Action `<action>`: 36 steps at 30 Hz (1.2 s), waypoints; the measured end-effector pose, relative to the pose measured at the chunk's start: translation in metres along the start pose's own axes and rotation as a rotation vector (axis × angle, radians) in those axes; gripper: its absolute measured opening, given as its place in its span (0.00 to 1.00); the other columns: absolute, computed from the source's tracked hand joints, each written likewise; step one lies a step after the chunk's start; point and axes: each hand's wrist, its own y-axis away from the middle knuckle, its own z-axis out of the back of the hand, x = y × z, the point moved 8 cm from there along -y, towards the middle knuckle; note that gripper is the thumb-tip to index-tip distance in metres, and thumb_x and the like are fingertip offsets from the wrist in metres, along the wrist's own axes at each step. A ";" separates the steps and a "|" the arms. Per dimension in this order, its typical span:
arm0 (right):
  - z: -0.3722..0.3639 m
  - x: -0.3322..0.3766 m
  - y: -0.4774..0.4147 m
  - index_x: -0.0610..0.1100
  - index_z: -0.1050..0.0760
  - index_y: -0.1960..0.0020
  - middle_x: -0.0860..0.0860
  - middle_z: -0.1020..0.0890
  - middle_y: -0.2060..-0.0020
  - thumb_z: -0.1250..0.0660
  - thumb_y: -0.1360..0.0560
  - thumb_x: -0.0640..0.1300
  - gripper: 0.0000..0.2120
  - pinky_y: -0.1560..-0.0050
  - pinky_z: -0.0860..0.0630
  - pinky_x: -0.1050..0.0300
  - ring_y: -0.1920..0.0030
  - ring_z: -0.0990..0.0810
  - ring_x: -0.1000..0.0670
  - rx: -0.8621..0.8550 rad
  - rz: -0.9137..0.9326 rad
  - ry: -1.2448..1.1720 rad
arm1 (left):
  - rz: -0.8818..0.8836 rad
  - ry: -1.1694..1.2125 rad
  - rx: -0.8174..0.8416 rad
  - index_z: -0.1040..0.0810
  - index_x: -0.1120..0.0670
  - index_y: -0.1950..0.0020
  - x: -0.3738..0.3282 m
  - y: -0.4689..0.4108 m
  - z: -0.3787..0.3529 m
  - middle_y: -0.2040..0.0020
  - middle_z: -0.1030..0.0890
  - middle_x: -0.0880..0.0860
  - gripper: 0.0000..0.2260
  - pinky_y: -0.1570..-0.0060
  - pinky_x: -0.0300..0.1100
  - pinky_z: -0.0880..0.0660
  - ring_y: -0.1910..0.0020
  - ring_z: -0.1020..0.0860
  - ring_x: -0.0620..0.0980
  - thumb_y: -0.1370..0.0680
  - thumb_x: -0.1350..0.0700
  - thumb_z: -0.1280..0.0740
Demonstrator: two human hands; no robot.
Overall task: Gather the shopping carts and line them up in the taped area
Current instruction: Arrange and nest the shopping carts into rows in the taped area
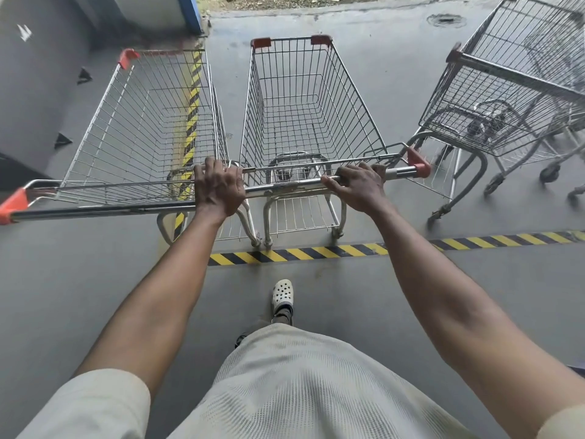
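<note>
Two wire shopping carts with red corner caps stand side by side in front of me. The left cart (142, 128) sits over a strip of yellow-black tape (191, 115) that runs away from me. The middle cart (304, 106) stands just beyond a second tape line (316, 252) that crosses the floor. My left hand (218, 186) grips where the two carts' handle bars meet. My right hand (359, 185) grips the middle cart's chrome handle near its right end.
Another cart (512, 80) stands angled at the right, seemingly nested with one more behind it. A grey wall (41, 90) with a blue-edged panel rises at left. A floor drain (446, 19) lies far ahead. My foot in a white clog (282, 294) is behind the tape.
</note>
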 end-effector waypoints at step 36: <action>-0.001 -0.002 0.011 0.53 0.25 0.61 0.56 0.18 0.55 0.52 0.27 0.79 0.33 0.40 0.32 0.40 0.45 0.26 0.49 -0.040 -0.051 0.035 | 0.253 0.262 -0.250 0.18 0.55 0.50 0.020 0.026 0.009 0.54 0.19 0.59 0.15 0.46 0.52 0.35 0.50 0.26 0.58 0.17 0.49 0.40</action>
